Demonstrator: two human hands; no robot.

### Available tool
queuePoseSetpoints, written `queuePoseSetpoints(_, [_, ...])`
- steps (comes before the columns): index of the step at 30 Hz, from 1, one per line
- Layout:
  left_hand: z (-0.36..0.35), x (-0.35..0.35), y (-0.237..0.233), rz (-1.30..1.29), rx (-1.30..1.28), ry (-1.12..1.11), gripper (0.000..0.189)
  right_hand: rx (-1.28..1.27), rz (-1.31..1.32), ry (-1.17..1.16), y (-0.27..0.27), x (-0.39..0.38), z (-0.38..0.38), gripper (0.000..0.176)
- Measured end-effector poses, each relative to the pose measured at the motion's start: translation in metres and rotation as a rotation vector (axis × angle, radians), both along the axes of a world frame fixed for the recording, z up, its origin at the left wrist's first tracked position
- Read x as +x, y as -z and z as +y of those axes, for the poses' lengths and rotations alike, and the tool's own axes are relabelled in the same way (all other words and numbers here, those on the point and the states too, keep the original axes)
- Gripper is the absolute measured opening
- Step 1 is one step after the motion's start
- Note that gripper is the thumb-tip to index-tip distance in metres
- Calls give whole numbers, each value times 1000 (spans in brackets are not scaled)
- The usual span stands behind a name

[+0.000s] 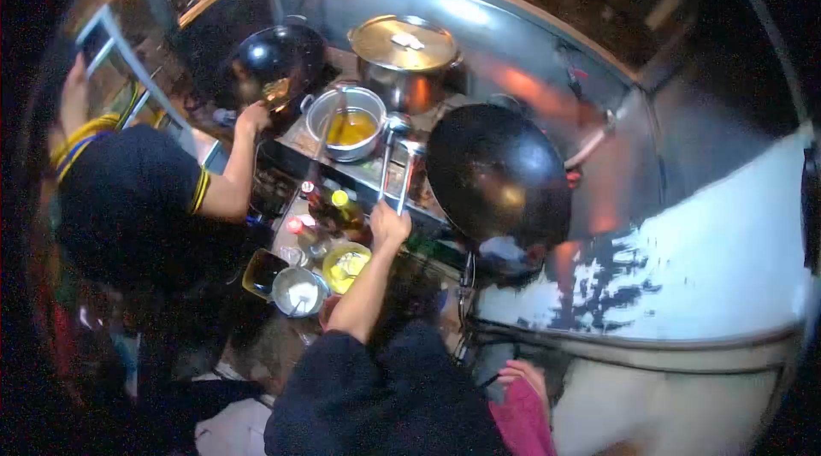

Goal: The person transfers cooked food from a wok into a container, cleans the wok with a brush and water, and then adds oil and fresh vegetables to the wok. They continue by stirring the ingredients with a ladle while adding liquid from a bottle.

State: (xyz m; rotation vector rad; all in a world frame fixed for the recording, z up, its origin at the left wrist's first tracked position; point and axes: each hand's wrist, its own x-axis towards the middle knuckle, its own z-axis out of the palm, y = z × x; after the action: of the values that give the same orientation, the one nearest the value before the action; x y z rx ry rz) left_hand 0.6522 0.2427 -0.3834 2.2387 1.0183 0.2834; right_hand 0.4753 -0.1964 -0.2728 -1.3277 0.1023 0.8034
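Note:
My left hand (392, 223) is closed round the long handles of a ladle (397, 124) and a second metal cooking tool (415, 149). Their heads point away from me, between an aluminium pot (370, 148) of yellow liquid and a large black wok (483, 169). Low in the view, my right hand (523, 376) has its fingers curled at the top of a pink cloth (523, 423); it seems to grip it, though the blur hides the exact hold. Below my left wrist sit a yellow bowl (345, 266) and a metal bowl of white stuff (299, 292).
A co-worker (141, 199) on the left reaches a hand (254, 118) to another wok (278, 54). A lidded stockpot (402, 44) stands at the back. Bottles with red and yellow caps (340, 198) stand near the bowls. A steel splashback (479, 20) edges the stove.

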Motion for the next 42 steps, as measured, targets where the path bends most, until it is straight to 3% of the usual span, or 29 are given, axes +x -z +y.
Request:
queuePoseSetpoints(3, [15,29,12,81,49,-81,69,-92,22,-37,-10,29,6,51])
queuePoseSetpoints(5, [22,42,18,262,-137,-102,64,-98,98,12,-18,43,10,51])
queuePoseSetpoints(9, [26,48,12,350,-187,-148,49,-77,94,-48,-5,79,10,49])
queuePoseSetpoints(10, [29,50,16,221,-232,-172,36,-54,140,-33,3,89,11,46])
queuePoseSetpoints(11, [27,49,20,117,-64,-58,26,-50,136,-48,12,99,13,46])
queuePoseSetpoints(12, [26,51,6,103,-103,-111,25,-70,90,-61,16,106,16,45])
queuePoseSetpoints(15, [18,49,-26,70,-172,-202,28,-36,-121,-113,16,120,46,37])
queuePoseSetpoints(17, [15,39,-24,14,-252,-129,32,-233,-459,144,12,122,71,30])
queuePoseSetpoints(18, [1,17,-64,-61,-223,-174,40,-186,-521,116,8,126,85,31])
queuePoseSetpoints(19, [-7,14,-48,-154,-297,-163,44,-139,-583,92,4,129,99,32])
queuePoseSetpoints(21, [-33,-2,-41,-272,-402,-99,42,-228,-586,8,19,139,127,34])
queuePoseSetpoints(23, [-60,-22,-86,-413,-579,-1,40,-189,-465,-156,-5,132,166,51])
queuePoseSetpoints(24, [-73,-21,-88,-549,-412,55,39,-74,-362,-192,-7,129,178,48])
queuePoseSetpoints(25, [-83,-24,-107,-596,-494,60,41,41,-259,-229,-10,132,188,45])
queuePoseSetpoints(27, [-81,-38,-160,-400,-768,199,41,101,-206,-543,-47,151,209,37])
queuePoseSetpoints(29, [-67,-39,-150,-549,-574,242,40,153,-295,-559,-59,168,224,32])
queuePoseSetpoints(31, [-57,-82,-182,-604,-525,177,38,165,-252,-462,-63,183,247,28])
queuePoseSetpoints(33, [-64,-123,-132,-646,-132,-93,43,167,-187,-468,-74,200,272,19])
queuePoseSetpoints(35, [-82,-195,-140,-482,-424,17,45,121,-98,-463,-68,220,301,8])
queuePoseSetpoints(37, [-107,-259,-104,-344,-273,113,48,58,-93,-473,-56,235,332,14])
queuePoseSetpoints(38, [-133,-287,-140,-41,-475,-34,51,-4,-117,-444,-53,239,347,14])
queuePoseSetpoints(39, [-152,-321,-77,-61,-584,-30,55,-67,-141,-414,-45,242,361,14])
queuePoseSetpoints(42, [-222,-395,-19,13,-840,-31,56,-77,-89,-509,-14,260,400,20])
